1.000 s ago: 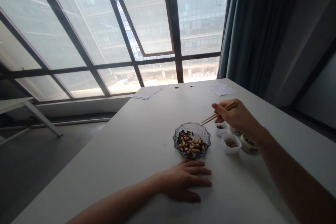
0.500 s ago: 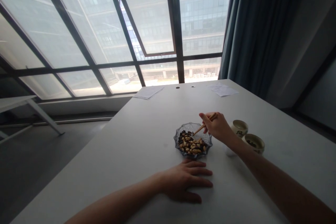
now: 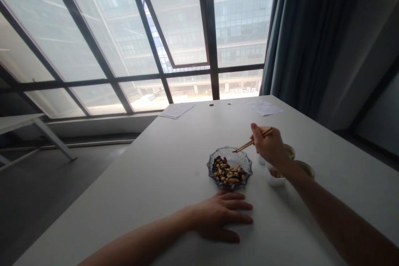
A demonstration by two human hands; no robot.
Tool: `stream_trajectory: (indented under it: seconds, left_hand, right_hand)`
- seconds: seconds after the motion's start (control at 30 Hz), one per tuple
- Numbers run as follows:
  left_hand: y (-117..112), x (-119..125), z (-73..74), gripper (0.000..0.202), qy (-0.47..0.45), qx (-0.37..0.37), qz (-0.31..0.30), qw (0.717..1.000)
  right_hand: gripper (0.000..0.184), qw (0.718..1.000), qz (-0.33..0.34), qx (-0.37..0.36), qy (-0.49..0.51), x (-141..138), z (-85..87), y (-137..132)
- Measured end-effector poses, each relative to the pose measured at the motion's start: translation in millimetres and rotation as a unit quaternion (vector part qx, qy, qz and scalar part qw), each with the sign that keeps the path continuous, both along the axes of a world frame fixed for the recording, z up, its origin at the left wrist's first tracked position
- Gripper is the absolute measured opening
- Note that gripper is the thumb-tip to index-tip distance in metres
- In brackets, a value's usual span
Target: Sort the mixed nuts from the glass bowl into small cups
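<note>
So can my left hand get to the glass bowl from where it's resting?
Probably yes. The left hand lies flat on the table just short of the glass bowl, with nothing between them. The right hand holds the chopsticks over the bowl's far side, away from that path.

The left hand (image 3: 222, 218) lay flat, fingers spread. The right hand (image 3: 270, 147) hung raised, fingers seemingly pinched together.

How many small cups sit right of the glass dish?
4: near white cup below the right hand, far white cup left of the hand, far ceramic cup behind it, near ceramic cup right of the forearm. All partly covered; more may be hidden.
</note>
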State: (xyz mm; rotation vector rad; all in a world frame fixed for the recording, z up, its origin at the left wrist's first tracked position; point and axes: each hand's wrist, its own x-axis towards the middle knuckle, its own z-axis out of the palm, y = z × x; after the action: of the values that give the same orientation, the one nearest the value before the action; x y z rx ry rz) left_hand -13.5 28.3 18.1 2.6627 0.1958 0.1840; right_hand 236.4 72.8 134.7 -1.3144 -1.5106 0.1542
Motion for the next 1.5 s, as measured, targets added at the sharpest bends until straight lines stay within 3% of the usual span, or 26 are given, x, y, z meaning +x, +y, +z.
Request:
stream_trajectory:
  seconds: [0.17, 0.27, 0.37, 0.5, 0.63, 0.77, 0.87, 1.03, 1.23, 1.37, 1.5]
  left_hand:
    - [0, -1, -1.0, 0.061, -0.009, -0.002, 0.0, 1.0]
    - [1, 0, -2.1, 0.061, -0.011, -0.002, -0.001, 1.0]
    - [2, 0, -2.8, 0.061, -0.008, 0.0, -0.001, 1.0]
    - [2, 0, -2.7, 0.061, -0.007, 0.001, -0.002, 1.0]
    - [2, 0, -2.0, 0.062, -0.006, -0.001, 0.0, 1.0]
    - [0, 0, -0.5, 0.063, -0.002, -0.008, 0.0, 1.0]
    - [0, 0, 0.7, 0.062, -0.002, -0.01, 0.0, 1.0]
    - [0, 0, 0.9, 0.063, -0.005, -0.009, 0.0, 1.0]
    - [-2, 1, 2.5, 0.061, -0.008, -0.009, 0.002, 1.0]
    - [-2, 0, 2.9, 0.062, -0.013, -0.008, 0.002, 1.0]
    - [-1, 0, 1.7, 0.062, -0.015, -0.007, 0.001, 1.0]
  right_hand:
    - [0.053, 0.992, -0.105, 0.033, -0.059, 39, 38.1, -16]
    - [0.053, 0.986, -0.138, 0.0, -0.096, 50, 47.4, -20]
    - [0.054, 0.983, -0.122, -0.057, -0.121, 52, 48.3, -19]
    - [0.052, 0.988, -0.084, -0.073, -0.106, 52, 45.8, -18]
    - [0.054, 0.997, -0.005, -0.079, -0.007, 42, 39.7, -20]
    - [0.058, 0.983, 0.118, -0.118, 0.073, 15, 21.8, -16]
    - [0.059, 0.974, 0.166, -0.129, 0.081, -4, 2.8, -9]
    - [0.058, 0.971, 0.179, -0.14, 0.074, -19, -20.3, 1]
    - [0.057, 0.983, 0.151, -0.099, 0.017, -24, -30.6, 4]
    - [0.058, 0.989, 0.121, -0.079, 0.007, -27, -29.9, 3]
    - [0.057, 0.991, 0.107, -0.08, 0.026, -18, -14.7, -1]
